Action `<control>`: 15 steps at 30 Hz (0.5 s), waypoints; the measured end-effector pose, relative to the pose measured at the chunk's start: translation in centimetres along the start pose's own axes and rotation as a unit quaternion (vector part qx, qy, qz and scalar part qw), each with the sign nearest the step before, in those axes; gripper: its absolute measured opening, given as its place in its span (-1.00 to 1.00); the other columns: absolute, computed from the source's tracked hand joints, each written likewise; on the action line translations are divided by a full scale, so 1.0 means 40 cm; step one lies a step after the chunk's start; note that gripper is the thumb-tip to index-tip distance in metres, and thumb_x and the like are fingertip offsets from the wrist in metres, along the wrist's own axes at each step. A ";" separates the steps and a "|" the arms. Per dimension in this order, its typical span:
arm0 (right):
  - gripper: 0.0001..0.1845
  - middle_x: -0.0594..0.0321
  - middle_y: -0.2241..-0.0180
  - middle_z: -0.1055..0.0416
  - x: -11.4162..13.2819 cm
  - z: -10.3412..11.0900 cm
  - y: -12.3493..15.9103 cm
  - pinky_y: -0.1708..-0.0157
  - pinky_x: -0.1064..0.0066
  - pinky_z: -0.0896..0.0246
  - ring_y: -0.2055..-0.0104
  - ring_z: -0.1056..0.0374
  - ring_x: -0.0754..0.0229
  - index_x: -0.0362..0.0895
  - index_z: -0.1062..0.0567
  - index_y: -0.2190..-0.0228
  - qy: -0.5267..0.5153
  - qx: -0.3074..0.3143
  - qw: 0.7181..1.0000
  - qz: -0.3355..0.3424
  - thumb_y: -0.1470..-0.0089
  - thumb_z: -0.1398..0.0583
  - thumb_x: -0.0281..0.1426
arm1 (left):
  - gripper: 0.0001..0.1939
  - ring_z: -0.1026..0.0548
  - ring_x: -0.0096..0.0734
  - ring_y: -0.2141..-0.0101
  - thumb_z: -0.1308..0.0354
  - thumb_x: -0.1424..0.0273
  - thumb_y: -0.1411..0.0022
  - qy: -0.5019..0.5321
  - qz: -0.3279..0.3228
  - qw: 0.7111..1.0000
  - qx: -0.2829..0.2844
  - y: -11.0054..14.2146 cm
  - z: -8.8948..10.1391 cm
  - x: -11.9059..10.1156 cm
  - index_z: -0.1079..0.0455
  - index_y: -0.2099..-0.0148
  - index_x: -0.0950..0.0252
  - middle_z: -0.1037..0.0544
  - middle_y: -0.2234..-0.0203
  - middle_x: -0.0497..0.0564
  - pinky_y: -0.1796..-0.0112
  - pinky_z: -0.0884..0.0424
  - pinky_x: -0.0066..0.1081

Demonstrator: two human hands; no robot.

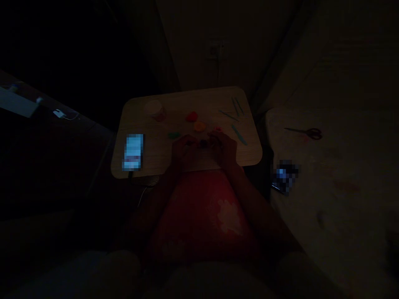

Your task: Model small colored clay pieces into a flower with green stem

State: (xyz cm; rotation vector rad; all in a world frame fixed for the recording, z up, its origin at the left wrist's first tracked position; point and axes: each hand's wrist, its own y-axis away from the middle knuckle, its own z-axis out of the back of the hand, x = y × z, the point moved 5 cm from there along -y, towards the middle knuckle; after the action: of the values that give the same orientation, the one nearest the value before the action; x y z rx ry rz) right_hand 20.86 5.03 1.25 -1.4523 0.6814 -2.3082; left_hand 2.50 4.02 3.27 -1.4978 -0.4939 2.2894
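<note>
In very dim light my left hand [181, 150] and my right hand [227, 149] rest at the near edge of a small wooden table [156, 160]. Fingers on both hands are curled inward; whatever they grip is too dark to name. Between them lies a small dark round lump [203, 143]. Just beyond are a red clay-like lump [191, 116], an orange one [199, 126] and a green one [173, 135]. A small reddish-orange piece [217, 129] sits by my right fingertips.
A teal plastic knife [239, 135] and thin sticks [229, 115] lie at the table's right. On its left stand a lidded tub [156, 110] and a lit phone [133, 152] with a cable. Scissors [311, 133] and another device [285, 176] lie on the pale surface to the right.
</note>
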 end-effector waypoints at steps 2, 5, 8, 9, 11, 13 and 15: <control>-0.72 0.15 0.26 -0.66 -0.001 0.000 0.001 0.11 0.24 -0.48 0.23 -0.57 0.10 -0.04 -0.65 0.18 -0.007 -0.001 1.000 -0.007 -0.37 -0.14 -0.27 | -0.78 -0.58 -0.33 0.35 -0.18 0.26 -0.37 -0.002 -0.002 1.000 -0.002 0.001 0.000 0.001 -0.52 0.30 0.24 -0.63 0.41 0.01 0.27 -0.51 -0.36; -0.77 0.18 0.34 -0.64 -0.003 -0.001 0.004 0.22 0.28 -0.46 0.32 -0.54 0.12 -0.06 -0.64 0.29 -0.013 -0.001 0.999 -0.030 -0.31 -0.23 -0.22 | -0.77 -0.58 -0.34 0.36 -0.18 0.27 -0.38 0.001 -0.013 1.000 -0.001 0.000 0.001 -0.002 -0.52 0.31 0.25 -0.62 0.42 0.01 0.27 -0.51 -0.35; -0.73 0.24 0.45 -0.57 -0.012 0.000 0.008 0.37 0.33 -0.37 0.44 -0.46 0.18 -0.06 -0.57 0.40 -0.010 -0.012 0.997 -0.071 -0.23 -0.31 -0.16 | -0.78 -0.58 -0.34 0.37 -0.18 0.28 -0.37 0.003 -0.022 1.000 0.002 -0.002 0.000 -0.006 -0.51 0.32 0.25 -0.62 0.42 0.01 0.28 -0.51 -0.35; -0.70 0.27 0.49 -0.54 -0.014 0.001 0.008 0.41 0.36 -0.33 0.48 -0.42 0.20 -0.07 -0.54 0.44 -0.008 -0.019 0.997 -0.080 -0.21 -0.33 -0.14 | -0.78 -0.58 -0.34 0.37 -0.18 0.27 -0.37 0.002 -0.022 1.000 0.002 -0.003 0.000 -0.006 -0.51 0.32 0.25 -0.62 0.42 0.01 0.29 -0.50 -0.35; -0.62 0.31 0.56 -0.48 -0.015 0.004 0.008 0.47 0.39 -0.26 0.54 -0.35 0.24 -0.06 -0.48 0.51 -0.003 -0.029 0.996 -0.082 -0.20 -0.32 -0.09 | -0.77 -0.57 -0.33 0.37 -0.18 0.25 -0.36 -0.002 -0.019 1.000 -0.001 -0.005 0.000 -0.005 -0.50 0.32 0.24 -0.62 0.44 0.01 0.29 -0.51 -0.34; -0.59 0.31 0.58 -0.47 -0.011 0.003 0.006 0.48 0.40 -0.25 0.55 -0.34 0.25 -0.06 -0.49 0.52 0.004 -0.023 0.997 -0.069 -0.25 -0.27 -0.07 | -0.75 -0.56 -0.33 0.38 -0.17 0.23 -0.36 -0.007 -0.016 1.000 -0.001 -0.005 0.000 -0.004 -0.50 0.33 0.24 -0.61 0.44 0.02 0.29 -0.50 -0.34; -0.60 0.26 0.53 -0.53 -0.006 0.002 0.004 0.42 0.38 -0.32 0.50 -0.41 0.21 -0.07 -0.57 0.44 0.007 -0.010 0.999 -0.050 -0.32 -0.20 -0.09 | -0.75 -0.56 -0.33 0.37 -0.17 0.24 -0.36 -0.010 -0.015 1.000 0.001 -0.004 -0.001 -0.004 -0.50 0.34 0.24 -0.62 0.43 0.02 0.29 -0.50 -0.34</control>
State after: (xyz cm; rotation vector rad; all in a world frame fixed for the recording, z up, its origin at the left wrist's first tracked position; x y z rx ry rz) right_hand 21.03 5.01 1.01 -1.5121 0.6507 -2.3949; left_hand 2.62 4.11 3.45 -1.4582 -0.5149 2.2823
